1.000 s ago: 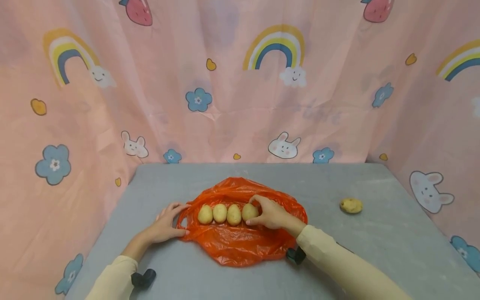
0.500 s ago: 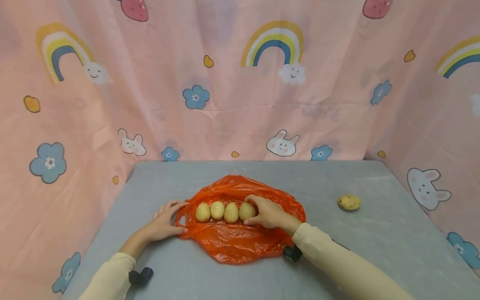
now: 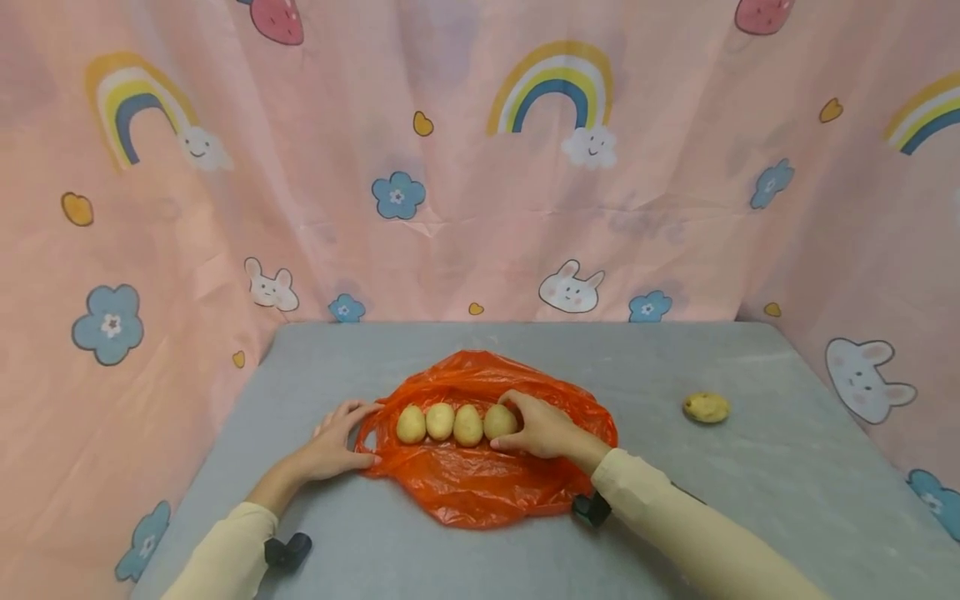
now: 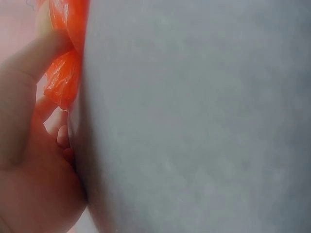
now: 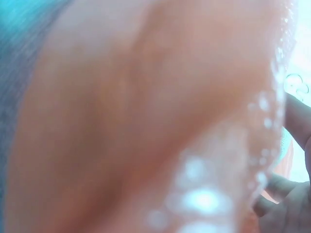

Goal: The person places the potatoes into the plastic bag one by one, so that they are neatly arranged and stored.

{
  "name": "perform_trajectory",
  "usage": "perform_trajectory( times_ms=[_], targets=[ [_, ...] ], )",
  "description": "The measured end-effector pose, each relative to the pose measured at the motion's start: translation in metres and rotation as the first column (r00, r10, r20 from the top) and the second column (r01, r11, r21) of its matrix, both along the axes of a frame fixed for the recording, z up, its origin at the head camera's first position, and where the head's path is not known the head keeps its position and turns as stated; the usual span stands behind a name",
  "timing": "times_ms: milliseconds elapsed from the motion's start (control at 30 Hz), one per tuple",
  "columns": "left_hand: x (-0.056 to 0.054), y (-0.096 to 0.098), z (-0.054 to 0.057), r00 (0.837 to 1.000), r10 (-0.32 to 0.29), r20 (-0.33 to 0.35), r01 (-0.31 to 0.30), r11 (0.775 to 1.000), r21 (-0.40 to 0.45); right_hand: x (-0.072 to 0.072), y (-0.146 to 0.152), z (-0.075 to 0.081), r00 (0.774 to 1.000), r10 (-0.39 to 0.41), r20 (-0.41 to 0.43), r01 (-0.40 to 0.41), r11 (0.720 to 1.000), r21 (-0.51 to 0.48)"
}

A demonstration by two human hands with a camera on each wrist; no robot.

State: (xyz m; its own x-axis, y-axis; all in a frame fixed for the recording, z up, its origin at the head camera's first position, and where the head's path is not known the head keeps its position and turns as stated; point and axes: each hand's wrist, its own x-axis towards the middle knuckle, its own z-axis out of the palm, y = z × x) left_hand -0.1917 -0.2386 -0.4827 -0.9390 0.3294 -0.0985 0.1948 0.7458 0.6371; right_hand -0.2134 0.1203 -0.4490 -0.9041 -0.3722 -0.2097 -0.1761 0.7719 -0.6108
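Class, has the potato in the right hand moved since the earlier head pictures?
No, not visibly. Against the far edge of the table, the potato in the right hand keeps its place; only the whole view drifts slightly.

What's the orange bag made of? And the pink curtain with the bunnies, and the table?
The orange bag looks like thin, shiny plastic: it's crinkly and catches bright glints. The pink curtain seems to be printed cloth with a dull finish, because it hangs in soft folds, but it might be plastic sheeting. The gray tabletop looks flat and mostly dull; I can't tell its material.
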Motion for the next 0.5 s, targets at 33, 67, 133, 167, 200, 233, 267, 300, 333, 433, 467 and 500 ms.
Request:
perform_trajectory(
  times_ms=[33, 67, 133, 167, 200, 233, 267, 300, 333, 433, 467, 500],
  targets=[
    [-0.0006, 0.0002, 0.0004, 1.000, -0.002, -0.007, 0.002, 1.000, -0.001, -0.0002, 0.0004, 0.0004, 1.000, -0.001, -0.002, 0.001, 1.000, -0.001],
    [-0.0011, 0.0003, 0.0007, 1.000, -0.003, -0.014, 0.003, 1.000, -0.002, -0.0003, 0.0006, 0.0006, 1.000, -0.001, -0.003, 0.001, 1.000, -0.003],
    [-0.0015, 0.0002, 0.0010, 1.000, -0.003, -0.019, 0.003, 1.000, -0.003, 0.0001, 0.0007, 0.0011, 1.000, -0.003, -0.006, 0.002, 1.000, -0.004],
    [-0.0014, 0.0002, 0.0012, 1.000, -0.006, -0.020, 0.006, 1.000, -0.005, 0.0005, 0.0006, 0.0012, 1.000, -0.004, -0.006, 0.004, 1.000, -0.005],
    [-0.0012, 0.0004, 0.0013, 1.000, -0.005, -0.018, 0.005, 1.000, -0.007, 0.0010, 0.0005, 0.0013, 1.000, -0.005, -0.007, 0.005, 1.000, -0.005],
    [-0.0010, 0.0006, 0.0011, 1.000, -0.006, -0.016, 0.006, 1.000, -0.008, 0.0016, 0.0003, 0.0011, 1.000, -0.006, -0.008, 0.006, 1.000, -0.006],
    [-0.0008, 0.0006, 0.0009, 1.000, -0.005, -0.012, 0.005, 1.000, -0.008, 0.0021, -0.0001, 0.0008, 1.000, -0.007, -0.012, 0.007, 1.000, -0.006],
    [-0.0006, 0.0007, 0.0005, 1.000, -0.008, -0.012, 0.008, 1.000, -0.011, 0.0027, -0.0004, 0.0004, 1.000, -0.006, -0.015, 0.006, 1.000, -0.007],
    [-0.0007, 0.0009, 0.0001, 1.000, -0.006, -0.009, 0.006, 1.000, -0.010, 0.0032, -0.0006, 0.0003, 1.000, -0.006, -0.018, 0.006, 1.000, -0.008],
    [-0.0011, 0.0007, -0.0013, 1.000, 0.001, -0.001, -0.001, 1.000, -0.004, 0.0045, -0.0009, 0.0004, 1.000, -0.008, -0.024, 0.008, 1.000, -0.014],
    [-0.0013, 0.0005, -0.0019, 1.000, 0.003, 0.000, -0.003, 1.000, -0.004, 0.0048, -0.0008, 0.0004, 1.000, -0.009, -0.024, 0.009, 1.000, -0.015],
    [-0.0014, 0.0005, -0.0020, 1.000, -0.002, -0.007, 0.002, 1.000, -0.009, 0.0050, -0.0007, 0.0003, 1.000, -0.009, -0.023, 0.009, 1.000, -0.017]
  ],
)
